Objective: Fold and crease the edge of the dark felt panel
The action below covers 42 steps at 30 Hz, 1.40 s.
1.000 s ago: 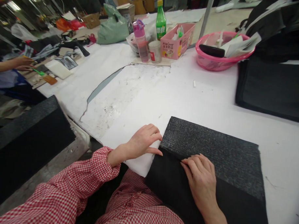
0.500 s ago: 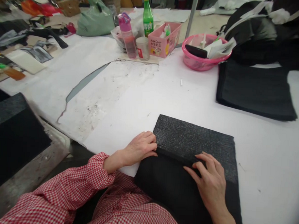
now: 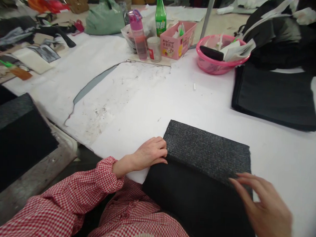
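A black fabric panel (image 3: 196, 199) hangs over the table's near edge into my lap, with a speckled dark-grey textured strip (image 3: 203, 147) across its upper part. My left hand (image 3: 153, 153) is closed on the panel's left edge, where the strip meets the smooth black cloth. Toward the right end of that same line, my right hand (image 3: 264, 201) has its thumb and fingers stretched out, the tips touching the surface. Nothing shows between those fingers.
A similar black panel (image 3: 22, 145) lies on a worn surface at left. Black cloth pieces (image 3: 275, 98) are stacked at right. Behind stand a pink basin (image 3: 214, 67), a pink box (image 3: 173, 46), a purple-topped bottle (image 3: 138, 38) and a green bottle (image 3: 160, 18). White paper (image 3: 137, 107) covers the table.
My right hand has slid rightward along the lower border of the textured strip. My left hand keeps its hold on the left edge. The view has shifted slightly.
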{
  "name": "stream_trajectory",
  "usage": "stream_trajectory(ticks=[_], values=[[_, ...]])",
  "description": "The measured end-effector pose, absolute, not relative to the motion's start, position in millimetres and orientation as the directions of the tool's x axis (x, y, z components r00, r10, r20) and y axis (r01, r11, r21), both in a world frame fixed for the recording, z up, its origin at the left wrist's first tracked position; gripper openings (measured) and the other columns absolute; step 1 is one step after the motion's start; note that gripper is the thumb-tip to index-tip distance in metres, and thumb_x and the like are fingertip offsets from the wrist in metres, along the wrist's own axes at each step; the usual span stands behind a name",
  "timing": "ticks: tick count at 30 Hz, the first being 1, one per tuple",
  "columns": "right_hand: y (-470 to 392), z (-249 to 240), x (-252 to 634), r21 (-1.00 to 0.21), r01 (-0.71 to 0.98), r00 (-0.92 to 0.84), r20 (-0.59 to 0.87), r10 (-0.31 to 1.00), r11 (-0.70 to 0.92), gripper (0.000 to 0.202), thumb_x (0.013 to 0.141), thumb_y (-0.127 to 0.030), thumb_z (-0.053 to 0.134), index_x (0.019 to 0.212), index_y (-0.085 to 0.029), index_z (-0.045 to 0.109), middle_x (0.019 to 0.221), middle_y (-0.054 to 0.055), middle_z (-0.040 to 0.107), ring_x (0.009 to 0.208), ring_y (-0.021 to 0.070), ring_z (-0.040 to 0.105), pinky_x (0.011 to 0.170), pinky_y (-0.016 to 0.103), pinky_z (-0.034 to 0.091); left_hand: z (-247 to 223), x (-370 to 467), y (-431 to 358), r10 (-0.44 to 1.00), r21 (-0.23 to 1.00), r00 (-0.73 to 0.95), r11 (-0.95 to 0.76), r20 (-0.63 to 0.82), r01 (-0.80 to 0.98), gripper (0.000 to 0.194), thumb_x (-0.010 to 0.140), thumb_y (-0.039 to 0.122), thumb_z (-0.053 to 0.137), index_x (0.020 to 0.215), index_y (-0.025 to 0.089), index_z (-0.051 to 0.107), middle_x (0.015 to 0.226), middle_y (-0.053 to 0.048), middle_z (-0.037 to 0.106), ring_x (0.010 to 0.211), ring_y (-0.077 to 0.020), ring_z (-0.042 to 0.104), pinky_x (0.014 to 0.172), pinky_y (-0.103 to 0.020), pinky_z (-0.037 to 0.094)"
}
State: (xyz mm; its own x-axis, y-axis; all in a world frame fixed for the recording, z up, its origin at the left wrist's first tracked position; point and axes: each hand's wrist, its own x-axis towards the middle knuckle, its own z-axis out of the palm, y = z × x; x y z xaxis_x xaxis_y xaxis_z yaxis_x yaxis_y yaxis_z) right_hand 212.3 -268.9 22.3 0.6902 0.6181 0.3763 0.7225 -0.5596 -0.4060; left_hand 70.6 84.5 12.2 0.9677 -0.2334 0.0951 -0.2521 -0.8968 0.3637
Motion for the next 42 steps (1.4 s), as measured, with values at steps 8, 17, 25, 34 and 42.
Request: stream_trajectory(ticks=[8, 17, 25, 34, 42], values=[[-130, 5, 151, -0.400, 0.865, 0.435, 0.293, 0.852, -0.304, 0.028, 0.092, -0.027, 0.060, 0.120, -0.021, 0.058, 0.106, 0.004, 0.062, 0.099, 0.0224, 0.053, 0.084, 0.038, 0.038, 6, 71, 85, -0.224, 0.346, 0.966, -0.902, 0.132, -0.256, 0.037, 0.091, 0.053, 0.053, 0.085, 0.018, 0.061, 0.092, -0.005, 0.054, 0.093, -0.0209, 0.046, 0.080, -0.033, 0.039], [-132, -5, 153, -0.449, 0.842, 0.466, 0.327, 0.822, -0.298, 0.011, 0.094, -0.025, 0.057, 0.103, -0.023, 0.064, 0.090, 0.001, 0.062, 0.088, 0.0197, 0.051, 0.076, 0.036, 0.036, 7, 65, 87, -0.172, 0.339, 0.971, -0.915, 0.169, -0.221, 0.042, 0.090, 0.056, 0.051, 0.080, 0.017, 0.059, 0.095, -0.006, 0.053, 0.094, -0.0202, 0.045, 0.082, -0.033, 0.039], [-133, -8, 152, -0.399, 0.866, 0.447, 0.349, 0.824, -0.302, 0.020, 0.093, -0.021, 0.059, 0.112, -0.022, 0.064, 0.091, 0.002, 0.062, 0.089, 0.0198, 0.051, 0.076, 0.035, 0.038, 15, 41, 111, 0.065, 0.575, 0.985, -0.817, 0.157, -0.038, 0.034, 0.085, 0.049, 0.065, 0.082, 0.015, 0.063, 0.090, -0.007, 0.057, 0.094, -0.0201, 0.048, 0.085, -0.033, 0.041], [-134, -18, 156, -0.351, 0.894, 0.420, 0.439, 0.794, -0.278, 0.028, 0.095, -0.032, 0.054, 0.118, -0.019, 0.062, 0.101, 0.007, 0.063, 0.096, 0.0258, 0.054, 0.083, 0.041, 0.041, 26, 29, 80, 0.336, 0.902, 0.873, 0.371, -0.354, 0.223, 0.039, 0.094, 0.044, 0.055, 0.102, 0.008, 0.068, 0.086, -0.011, 0.066, 0.065, -0.0096, 0.056, 0.057, -0.020, 0.041], [-135, -9, 157, -0.488, 0.843, 0.474, 0.477, 0.740, -0.226, 0.021, 0.093, -0.025, 0.058, 0.113, -0.022, 0.064, 0.101, 0.005, 0.063, 0.095, 0.0212, 0.056, 0.088, 0.039, 0.044, 26, 18, 53, 0.164, 0.705, 0.881, 0.670, -0.444, 0.231, 0.043, 0.095, 0.047, 0.050, 0.114, 0.011, 0.064, 0.078, -0.006, 0.061, 0.053, -0.0065, 0.051, 0.044, -0.017, 0.033]])
